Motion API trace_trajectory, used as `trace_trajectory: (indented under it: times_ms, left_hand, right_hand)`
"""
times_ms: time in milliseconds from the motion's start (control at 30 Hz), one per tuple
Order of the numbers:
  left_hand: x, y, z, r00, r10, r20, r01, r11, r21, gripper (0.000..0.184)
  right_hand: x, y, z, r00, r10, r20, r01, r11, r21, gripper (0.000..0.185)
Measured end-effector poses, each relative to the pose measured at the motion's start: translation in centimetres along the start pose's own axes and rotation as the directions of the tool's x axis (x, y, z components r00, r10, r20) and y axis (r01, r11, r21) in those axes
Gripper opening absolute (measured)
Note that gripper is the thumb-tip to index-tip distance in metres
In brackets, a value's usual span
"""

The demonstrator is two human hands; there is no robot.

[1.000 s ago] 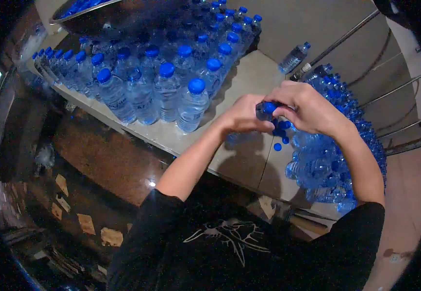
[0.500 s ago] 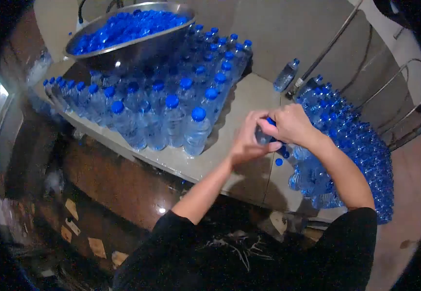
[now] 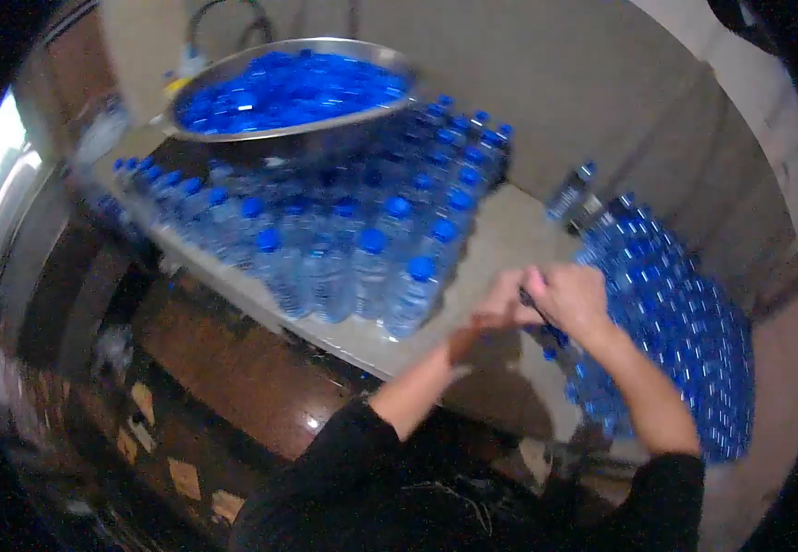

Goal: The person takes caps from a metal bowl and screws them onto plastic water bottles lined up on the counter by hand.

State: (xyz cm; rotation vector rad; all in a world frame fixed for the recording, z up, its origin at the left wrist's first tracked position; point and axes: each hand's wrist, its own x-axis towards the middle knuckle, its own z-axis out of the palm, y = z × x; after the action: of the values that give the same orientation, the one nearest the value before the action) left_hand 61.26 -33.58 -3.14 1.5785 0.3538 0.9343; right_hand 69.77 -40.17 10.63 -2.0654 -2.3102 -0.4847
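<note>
My left hand (image 3: 504,302) is closed around a plastic bottle, which the fingers almost fully hide. Pressed against it from the right, my right hand (image 3: 574,296) grips the top of that bottle, at its blue cap; motion blur smears the fingers, and the cap is covered. Both hands are over the ledge (image 3: 520,221), between two groups of bottles. To the left stand several upright clear bottles (image 3: 411,299) with blue caps. Close by on the right is a dense group of bottles (image 3: 675,322) with blue tops. A few loose blue caps (image 3: 551,353) lie just below my hands.
A wide metal bowl (image 3: 290,134) heaped with blue caps (image 3: 298,92) rests at the back left, above the standing bottles. One separate bottle (image 3: 570,193) stands near the wall (image 3: 546,92). Below the ledge's front edge is a brown, wet-looking floor (image 3: 224,368).
The view has tilted, so the bowl, the bottles and the ledge sit lower and further right. My hands stay together on the bottle; the right hand has turned, and the blur has grown.
</note>
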Motion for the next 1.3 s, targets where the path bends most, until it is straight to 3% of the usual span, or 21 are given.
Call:
trace_trajectory:
  times_ms: [33, 67, 100, 167, 233, 333, 400, 433, 500, 633, 700, 767, 800, 867, 933, 1033, 1067, 1100, 1133, 1267, 1300]
  left_hand:
    - [-1.1, -0.8, 2.5, 0.957, 0.057, -0.284, -0.071, 0.997, -0.039, 0.054]
    - [-1.9, -2.0, 4.8, 0.885, -0.067, -0.461, 0.078, 0.997, 0.005, 0.053]
    - [-2.6, 2.7, 3.8, 0.908, -0.112, -0.404, 0.162, 0.982, 0.092, 0.059]
    - [-1.8, 3.2, 1.2, 0.994, 0.097, -0.059, -0.090, 0.991, 0.099, 0.080]
    - [0.3, 3.5, -1.6, 0.944, 0.245, 0.218, -0.175, 0.938, -0.299, 0.076]
    - [3.0, -2.9, 0.4, 0.916, 0.112, 0.386, -0.027, 0.975, -0.221, 0.073]
    - [0.7, 0.7, 2.6, 0.991, -0.001, -0.136, 0.013, 0.996, 0.093, 0.055]
    - [-0.4, 1.7, 5.7, 0.891, -0.008, -0.453, 0.106, 0.976, 0.191, 0.052]
    - [-0.7, -0.3, 8.7, 0.654, 0.174, -0.736, 0.101, 0.944, 0.313, 0.042]
    - [-2.9, 6.4, 4.2, 0.936, -0.129, -0.328, 0.195, 0.965, 0.177, 0.051]
    - [-1.6, 2.8, 3.4, 0.997, -0.002, -0.074, -0.002, 0.998, -0.057, 0.054]
    - [0.2, 0.4, 2.2, 0.981, 0.135, 0.137, -0.110, 0.978, -0.175, 0.059]
    - [0.5, 0.0, 2.1, 0.984, 0.092, 0.150, -0.068, 0.985, -0.159, 0.056]
    - [0.0, 1.0, 1.6, 0.984, 0.004, 0.180, 0.019, 0.992, -0.128, 0.050]
    - [-2.0, 3.4, 1.6, 0.998, -0.030, -0.047, 0.023, 0.989, -0.143, 0.055]
    - [-3.7, 6.2, 2.1, 0.983, -0.128, -0.129, 0.121, 0.991, -0.060, 0.061]
    - [-2.4, 1.6, 2.8, 0.996, 0.083, -0.012, -0.084, 0.969, -0.234, 0.066]
    - [-3.6, 3.8, 1.5, 0.976, 0.219, -0.010, -0.220, 0.974, -0.062, 0.077]
    - [-4.1, 1.1, 1.8, 0.920, 0.357, -0.164, -0.323, 0.925, 0.199, 0.082]
    - [-10.0, 0.5, -1.5, 0.984, 0.057, -0.166, 0.012, 0.922, 0.387, 0.078]
    - [-10.9, -0.7, -1.8, 0.990, 0.062, -0.128, 0.005, 0.884, 0.468, 0.073]
  right_hand:
    - [-0.3, -0.5, -0.2, 0.999, 0.046, -0.009, -0.047, 0.998, -0.038, 0.045]
    - [-0.8, -1.0, -0.4, 0.996, 0.089, -0.018, -0.090, 0.994, -0.066, 0.044]
    - [-1.1, -0.7, -0.6, 0.997, 0.065, 0.037, -0.062, 0.996, -0.064, 0.041]
    - [-1.6, 0.6, -0.5, 0.998, -0.058, -0.030, 0.059, 0.997, 0.042, 0.037]
    - [-1.9, 2.1, 0.5, 0.976, -0.176, -0.128, 0.186, 0.980, 0.070, 0.035]
    - [-1.3, 1.2, 1.7, 0.997, 0.041, -0.060, -0.046, 0.995, -0.088, 0.035]
    - [-1.3, -0.2, 1.5, 0.976, 0.196, -0.093, -0.214, 0.943, -0.256, 0.038]
    - [-1.6, -1.1, 1.6, 0.957, 0.270, -0.104, -0.290, 0.900, -0.325, 0.040]
    - [-1.8, -1.4, 1.6, 0.962, 0.257, -0.096, -0.274, 0.921, -0.276, 0.042]
    - [-2.7, 0.9, -0.6, 0.994, 0.100, -0.035, -0.105, 0.975, -0.197, 0.046]
    - [-2.9, 1.5, -1.4, 0.994, -0.046, -0.102, 0.040, 0.997, -0.062, 0.040]
    - [-2.1, 2.0, -2.4, 0.962, -0.274, 0.019, 0.275, 0.960, -0.050, 0.036]
    - [-1.5, 2.5, -2.6, 0.921, -0.381, 0.081, 0.384, 0.923, -0.034, 0.034]
    - [-0.9, 4.0, 1.0, 0.908, -0.419, -0.033, 0.410, 0.900, -0.148, 0.029]
    - [-1.2, 4.0, 3.0, 0.905, -0.393, -0.163, 0.364, 0.914, -0.182, 0.022]
    - [-1.8, 2.5, 1.1, 0.968, -0.246, -0.055, 0.243, 0.968, -0.057, 0.031]
    - [-1.9, 1.5, -0.3, 0.996, -0.080, 0.049, 0.079, 0.997, 0.019, 0.037]
    - [-2.2, 0.9, -1.8, 0.999, -0.012, 0.051, 0.005, 0.991, 0.134, 0.042]
    - [-2.7, 0.6, -3.0, 0.999, 0.023, 0.046, -0.032, 0.974, 0.224, 0.044]
    - [-2.6, 3.3, -2.2, 0.989, -0.067, 0.132, 0.004, 0.905, 0.425, 0.045]
    - [-1.9, 3.7, -1.8, 0.989, -0.063, 0.136, -0.004, 0.896, 0.443, 0.044]
